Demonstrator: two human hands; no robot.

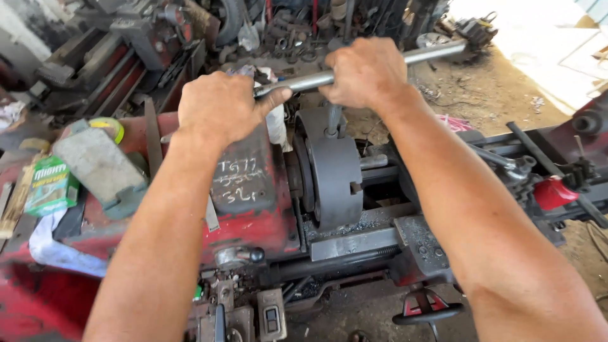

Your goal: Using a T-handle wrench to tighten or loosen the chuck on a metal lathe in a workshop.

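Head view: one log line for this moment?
left hand: grips bar | right hand: grips bar | steel bar: level, across chuck key | lathe chuck: key inserted on top

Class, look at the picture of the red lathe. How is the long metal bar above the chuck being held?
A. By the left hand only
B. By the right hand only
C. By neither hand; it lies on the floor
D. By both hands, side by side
D: the left hand and the right hand both wrap around the metal bar, which runs across above the lathe chuck.
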